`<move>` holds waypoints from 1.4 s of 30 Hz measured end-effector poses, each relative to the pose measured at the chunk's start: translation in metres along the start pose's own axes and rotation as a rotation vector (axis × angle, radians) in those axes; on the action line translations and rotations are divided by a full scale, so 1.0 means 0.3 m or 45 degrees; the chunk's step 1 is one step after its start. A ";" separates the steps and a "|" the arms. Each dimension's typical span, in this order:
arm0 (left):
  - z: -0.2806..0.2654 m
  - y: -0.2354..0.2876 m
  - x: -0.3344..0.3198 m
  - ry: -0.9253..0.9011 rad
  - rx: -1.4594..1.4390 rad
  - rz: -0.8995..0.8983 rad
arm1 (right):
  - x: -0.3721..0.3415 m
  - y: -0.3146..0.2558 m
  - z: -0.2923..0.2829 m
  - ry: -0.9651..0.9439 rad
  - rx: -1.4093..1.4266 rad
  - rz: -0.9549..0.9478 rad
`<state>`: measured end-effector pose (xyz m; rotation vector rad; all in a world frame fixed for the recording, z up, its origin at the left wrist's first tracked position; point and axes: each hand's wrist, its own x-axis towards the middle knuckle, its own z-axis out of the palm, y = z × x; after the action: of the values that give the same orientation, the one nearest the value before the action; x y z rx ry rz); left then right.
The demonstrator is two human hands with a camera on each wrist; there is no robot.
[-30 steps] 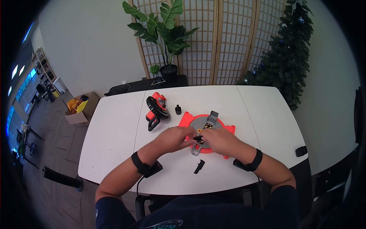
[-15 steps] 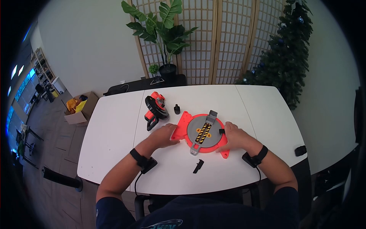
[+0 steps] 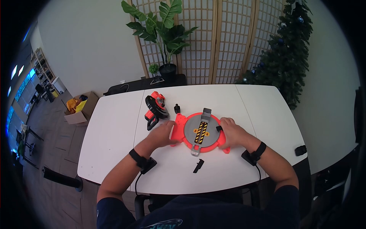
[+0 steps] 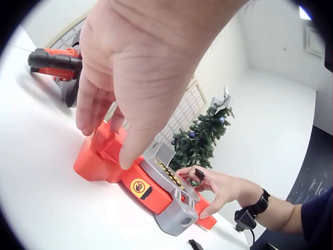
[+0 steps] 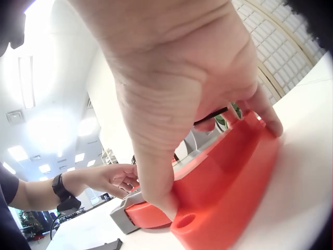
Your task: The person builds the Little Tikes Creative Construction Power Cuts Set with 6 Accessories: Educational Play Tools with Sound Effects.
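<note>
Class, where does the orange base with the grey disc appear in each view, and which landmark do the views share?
Head: orange base right of and below centre.
Left wrist: orange base, lower middle, below the left hand.
Right wrist: orange base, lower right, below the right hand.
Shared landmark: the right hand.

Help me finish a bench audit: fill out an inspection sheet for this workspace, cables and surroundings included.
Surface: white table, dark specks near its left end.
Job's things: orange-and-grey round base between the hands; orange-and-black toy saw to its left; small black piece at the right hand, apparently held.
Clutter: black knob-like part beside the saw; narrow black piece nearer the person; unidentified black object at the right edge.
Hands: left hand grips the base's left side; right hand, its right side.
Cables: one black cable at each wrist camera, left and right.
Surroundings: potted plant, folding screen, decorated Christmas tree, open cardboard box.
</note>
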<state>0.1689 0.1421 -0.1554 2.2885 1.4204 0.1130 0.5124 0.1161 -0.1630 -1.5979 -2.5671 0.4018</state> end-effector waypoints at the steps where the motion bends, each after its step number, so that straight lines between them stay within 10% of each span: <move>1: 0.000 -0.002 -0.005 0.051 0.010 0.049 | 0.006 0.006 -0.005 0.022 0.012 -0.078; 42: 0.007 0.016 0.030 0.060 0.028 0.066 | 0.125 -0.008 0.013 -0.068 0.246 -0.206</move>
<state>0.1777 0.1474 -0.1568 2.3558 1.3920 0.1693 0.4927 0.1479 -0.1684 -1.3229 -2.5799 0.6611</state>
